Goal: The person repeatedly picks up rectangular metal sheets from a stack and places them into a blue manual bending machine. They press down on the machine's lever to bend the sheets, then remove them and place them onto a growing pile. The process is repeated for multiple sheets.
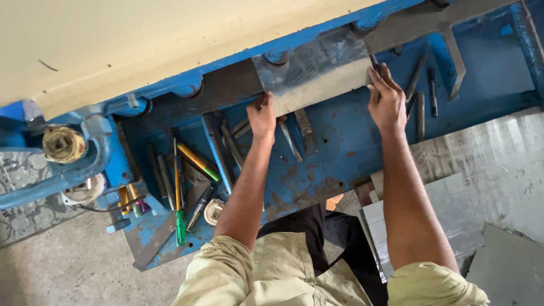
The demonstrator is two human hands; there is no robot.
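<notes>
I see my left hand (262, 116) and right hand (386, 101), fingers curled, gripping the flat grey steel sheet's (317, 85) ends at the scuffed blue machine bed's (334, 153) far edge.

No packages, labels, signs or screens

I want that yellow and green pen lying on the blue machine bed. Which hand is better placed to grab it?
Probably the left hand. It holds the metal sheet's near corner, closer to the pen; the right hand is at the sheet's far end.

Dull grey metal sheet (320, 85); chipped, rusty blue-painted machine bed (334, 153).
</notes>
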